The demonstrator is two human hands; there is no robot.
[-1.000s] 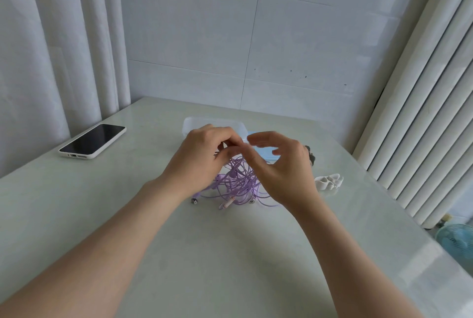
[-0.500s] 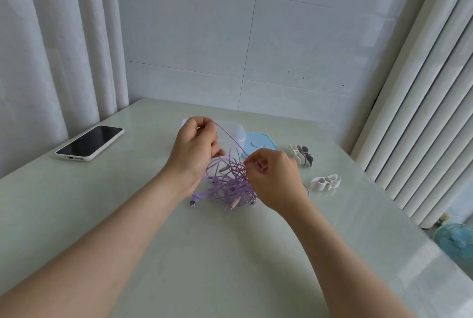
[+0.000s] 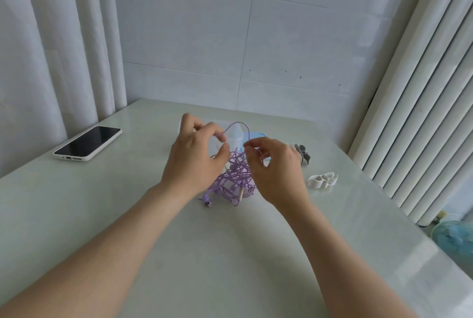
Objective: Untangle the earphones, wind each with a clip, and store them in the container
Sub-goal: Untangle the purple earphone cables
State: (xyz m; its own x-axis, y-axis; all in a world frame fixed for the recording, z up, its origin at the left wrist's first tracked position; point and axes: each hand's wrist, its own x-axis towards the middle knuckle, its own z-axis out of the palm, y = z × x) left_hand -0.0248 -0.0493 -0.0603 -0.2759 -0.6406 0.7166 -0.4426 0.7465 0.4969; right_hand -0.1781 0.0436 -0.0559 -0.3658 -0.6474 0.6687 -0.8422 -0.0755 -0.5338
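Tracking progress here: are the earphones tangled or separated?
Tangled: the earphones lie in one knotted purple heap on the table, with a loop held up between the left hand and right hand.

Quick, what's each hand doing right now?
Left hand: pinches a loop of the purple earphone cable.
Right hand: pinches the same cable.
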